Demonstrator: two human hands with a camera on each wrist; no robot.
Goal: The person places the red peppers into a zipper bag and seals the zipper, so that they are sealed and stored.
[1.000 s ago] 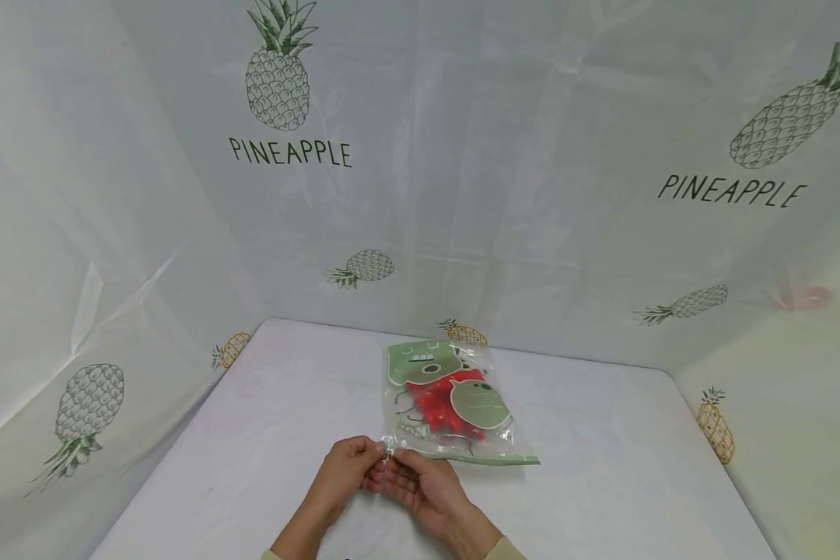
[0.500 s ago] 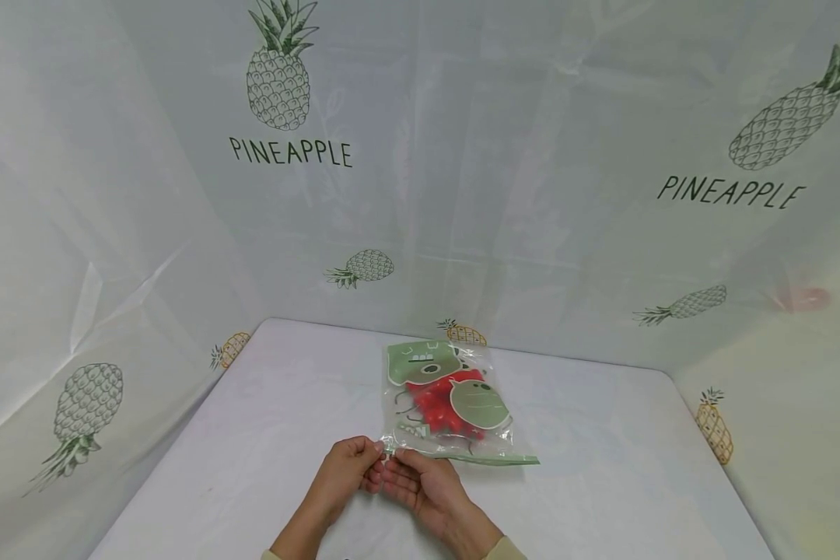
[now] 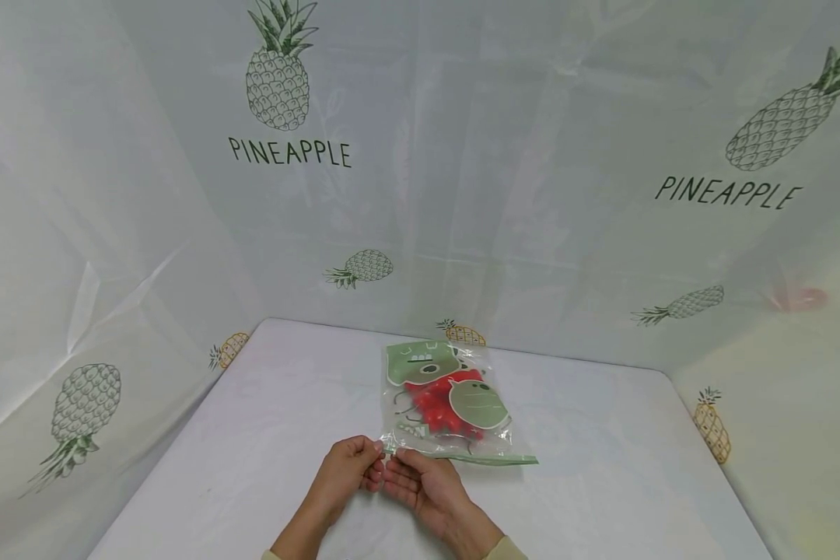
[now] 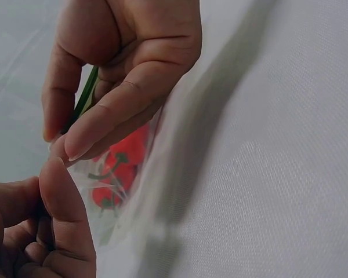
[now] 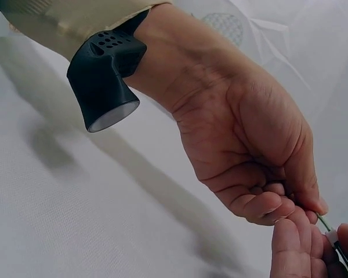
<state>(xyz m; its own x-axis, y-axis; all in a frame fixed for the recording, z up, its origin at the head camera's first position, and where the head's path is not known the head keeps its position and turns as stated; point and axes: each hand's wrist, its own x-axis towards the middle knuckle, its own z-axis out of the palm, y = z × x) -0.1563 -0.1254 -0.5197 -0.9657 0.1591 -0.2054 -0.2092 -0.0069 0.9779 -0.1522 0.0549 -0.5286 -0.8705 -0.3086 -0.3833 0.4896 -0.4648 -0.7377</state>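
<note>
A clear zip bag [image 3: 423, 362] printed with green cartoon creatures lies flat, its green zip strip [image 3: 490, 460] toward me. Inside show red peppers [image 3: 437, 408] with thin stems, also the red peppers [image 4: 123, 168] in the left wrist view. My left hand [image 3: 350, 470] pinches the strip's left end between thumb and finger. Just right of it, my right hand [image 3: 430, 490] pinches the strip, palm turned up and fingers curled below. In the right wrist view a white slider [image 5: 332, 236] sits on the strip between my right thumb and fingers.
The bag lies on a white-covered table [image 3: 266, 435]. A pale curtain [image 3: 504, 194] printed with pineapples stands behind and at both sides. A black wrist camera [image 5: 104, 75] is strapped at my left sleeve.
My right thumb has slid very slightly to the right along the strip, widening the gap from my left thumb. The left hand and the bag keep their places.
</note>
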